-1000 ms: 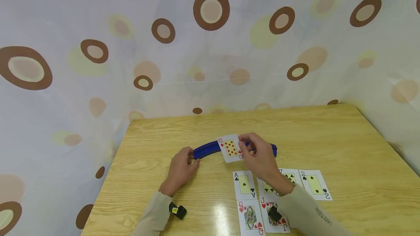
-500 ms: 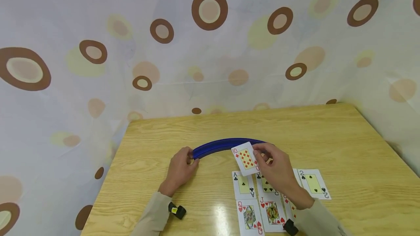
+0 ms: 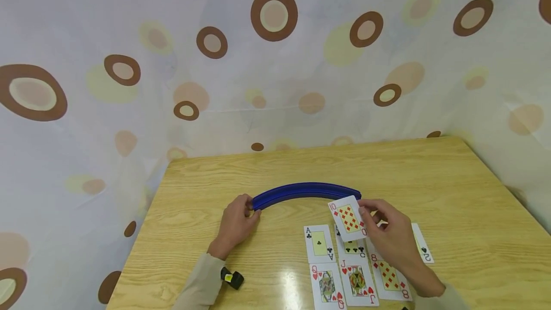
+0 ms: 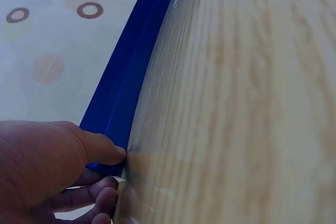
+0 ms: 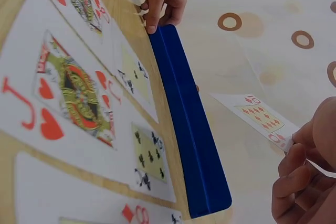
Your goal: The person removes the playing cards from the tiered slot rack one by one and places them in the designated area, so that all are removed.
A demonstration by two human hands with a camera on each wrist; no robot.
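My left hand (image 3: 236,221) grips the left end of a curved blue playing-card holder (image 3: 305,189); in the left wrist view its thumb (image 4: 107,150) lies across the front of the holder. Between thumb and fingers, my right hand (image 3: 393,236) pinches the ten of diamonds (image 3: 347,218) by its right edge, face up. That card is raised over the table, just in front of the holder's right end. In the head view it overlaps a club card (image 3: 354,249) lying below. The holder's slot bears no card.
Face-up cards lie in two rows at the front right: the ace of clubs (image 3: 319,244) and two of spades (image 3: 423,245) behind, the queen of hearts (image 3: 327,286), jack of hearts (image 3: 358,281) and eight of diamonds (image 3: 389,276) nearer. A patterned cloth (image 3: 275,85) hangs behind the wooden table (image 3: 206,171).
My right hand has carried the ten of diamonds rightward and nearer to me, from in front of the holder's middle to over the cards. My left hand has stayed on the holder.
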